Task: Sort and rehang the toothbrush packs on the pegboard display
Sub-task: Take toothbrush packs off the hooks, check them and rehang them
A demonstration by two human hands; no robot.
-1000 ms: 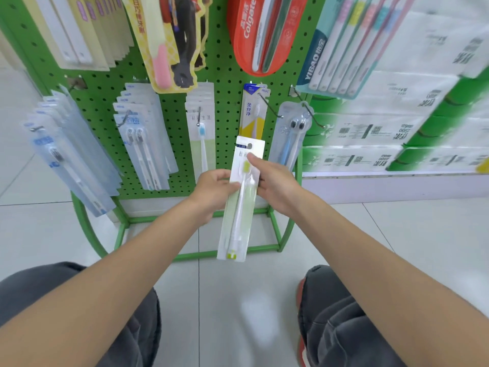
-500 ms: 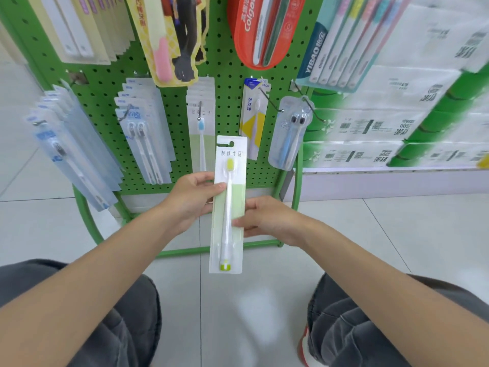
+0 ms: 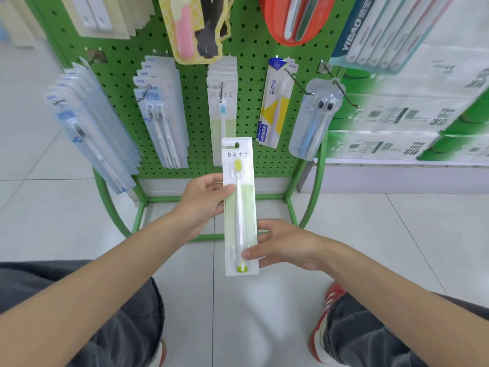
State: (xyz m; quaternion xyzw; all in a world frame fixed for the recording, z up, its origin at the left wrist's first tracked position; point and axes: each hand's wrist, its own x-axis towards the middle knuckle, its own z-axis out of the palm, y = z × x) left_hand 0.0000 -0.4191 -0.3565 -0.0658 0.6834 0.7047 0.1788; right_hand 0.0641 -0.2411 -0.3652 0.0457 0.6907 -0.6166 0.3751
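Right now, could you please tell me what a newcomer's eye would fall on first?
First, the white-and-green toothbrush pack with a yellow-bristled brush, held upright at centre: the left hand grips it near the top, the right hand near the bottom. Behind stands the bright green pegboard, hung with more packs.

Bright, even light is filling the view, bleaching the white floor tiles (image 3: 423, 229) and laying a soft, pale glare between my knees. Shadows are showing only faintly. The wide lens is bowing the green pegboard (image 3: 251, 49) and stretching my forearms (image 3: 92, 287) toward the lower corners. The stacked boxes (image 3: 397, 115) at the right edge are smearing into blur, while the toothbrush pack (image 3: 239, 207) is reading sharp.
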